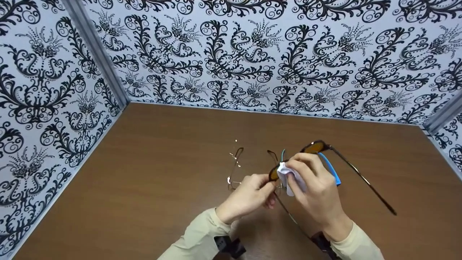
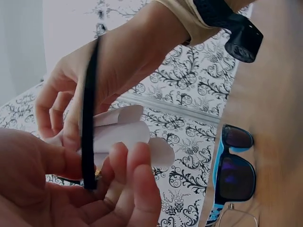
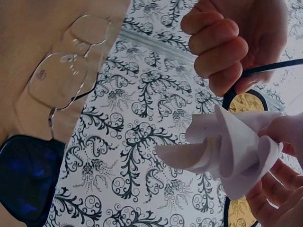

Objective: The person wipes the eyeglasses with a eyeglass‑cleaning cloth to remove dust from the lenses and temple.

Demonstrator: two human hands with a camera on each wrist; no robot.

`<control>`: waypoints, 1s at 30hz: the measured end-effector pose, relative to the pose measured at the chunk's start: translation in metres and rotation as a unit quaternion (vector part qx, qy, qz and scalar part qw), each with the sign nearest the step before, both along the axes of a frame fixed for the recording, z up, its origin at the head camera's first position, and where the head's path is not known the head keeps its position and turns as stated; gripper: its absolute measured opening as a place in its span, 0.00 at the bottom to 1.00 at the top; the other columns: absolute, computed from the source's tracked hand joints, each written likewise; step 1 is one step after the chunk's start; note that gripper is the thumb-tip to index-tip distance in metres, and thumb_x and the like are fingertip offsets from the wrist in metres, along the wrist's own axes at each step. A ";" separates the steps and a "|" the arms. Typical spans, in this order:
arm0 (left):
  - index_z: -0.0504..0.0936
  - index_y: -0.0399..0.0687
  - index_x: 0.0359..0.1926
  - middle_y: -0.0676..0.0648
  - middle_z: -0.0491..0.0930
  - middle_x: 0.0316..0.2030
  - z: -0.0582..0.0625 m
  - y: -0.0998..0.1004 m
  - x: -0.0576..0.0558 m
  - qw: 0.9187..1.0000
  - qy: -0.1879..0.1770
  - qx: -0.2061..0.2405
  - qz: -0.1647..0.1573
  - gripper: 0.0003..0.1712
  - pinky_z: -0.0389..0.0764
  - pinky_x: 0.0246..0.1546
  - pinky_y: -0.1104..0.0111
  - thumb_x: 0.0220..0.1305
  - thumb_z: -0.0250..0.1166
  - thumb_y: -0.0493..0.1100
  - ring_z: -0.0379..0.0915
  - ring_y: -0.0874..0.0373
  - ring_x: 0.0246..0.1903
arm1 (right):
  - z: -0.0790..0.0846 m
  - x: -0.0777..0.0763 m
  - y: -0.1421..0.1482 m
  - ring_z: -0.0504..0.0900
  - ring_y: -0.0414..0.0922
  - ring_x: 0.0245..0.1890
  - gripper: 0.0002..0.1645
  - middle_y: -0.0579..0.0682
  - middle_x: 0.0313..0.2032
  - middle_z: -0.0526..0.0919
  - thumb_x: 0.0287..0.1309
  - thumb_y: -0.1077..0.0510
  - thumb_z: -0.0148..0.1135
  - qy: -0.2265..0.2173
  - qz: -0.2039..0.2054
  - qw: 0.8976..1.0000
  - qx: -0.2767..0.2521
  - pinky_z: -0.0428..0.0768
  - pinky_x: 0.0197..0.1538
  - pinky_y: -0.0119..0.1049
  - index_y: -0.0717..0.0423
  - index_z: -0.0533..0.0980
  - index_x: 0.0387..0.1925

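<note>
Both forearms are entering from the bottom edge of the head view, sleeved in pale beige, each carrying a dark strap-mounted camera at the wrist.

The left hand (image 1: 249, 196) is sitting just left of the amber-lensed glasses (image 1: 317, 147), fingers curled, pinching the frame near one lens; in the left wrist view the thumb and fingertips (image 2: 137, 179) are closing around a dark temple arm.

The right hand (image 1: 312, 187) is sitting directly over the same glasses, back of the hand facing up, wrist bent down. Its fingers are bunching a white cloth (image 1: 287, 175) against the lens.

The two hands are nearly touching at the glasses.
</note>
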State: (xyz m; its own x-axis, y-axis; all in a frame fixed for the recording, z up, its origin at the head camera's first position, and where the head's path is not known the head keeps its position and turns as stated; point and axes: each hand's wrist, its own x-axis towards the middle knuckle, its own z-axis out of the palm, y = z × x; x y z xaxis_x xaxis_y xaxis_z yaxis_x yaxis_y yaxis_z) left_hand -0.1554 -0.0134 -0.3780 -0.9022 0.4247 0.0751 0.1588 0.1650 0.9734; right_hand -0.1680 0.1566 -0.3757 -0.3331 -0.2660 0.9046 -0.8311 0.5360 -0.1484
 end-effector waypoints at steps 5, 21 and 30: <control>0.76 0.39 0.27 0.51 0.74 0.14 -0.004 0.002 0.001 0.997 0.047 -0.056 0.005 0.12 0.77 0.19 0.74 0.67 0.50 0.32 0.72 0.66 0.14 | -0.005 0.000 -0.006 0.78 0.51 0.27 0.14 0.59 0.35 0.78 0.68 0.57 0.53 0.059 -0.043 0.997 0.023 0.77 0.28 0.40 0.63 0.80 0.34; 0.76 0.39 0.27 0.48 0.75 0.14 -0.001 -0.006 -0.002 0.999 0.000 -0.046 0.023 0.12 0.81 0.22 0.66 0.66 0.49 0.32 0.74 0.60 0.15 | -0.011 0.002 -0.012 0.77 0.52 0.24 0.14 0.55 0.29 0.80 0.66 0.59 0.54 0.089 -0.105 0.989 0.057 0.71 0.23 0.43 0.60 0.84 0.31; 0.76 0.34 0.29 0.51 0.74 0.14 -0.004 -0.001 0.000 0.999 -0.030 -0.037 -0.005 0.12 0.81 0.23 0.68 0.67 0.49 0.32 0.75 0.59 0.16 | -0.013 0.004 -0.019 0.76 0.49 0.21 0.13 0.55 0.28 0.79 0.66 0.56 0.58 0.085 -0.057 0.995 0.012 0.73 0.23 0.39 0.60 0.83 0.33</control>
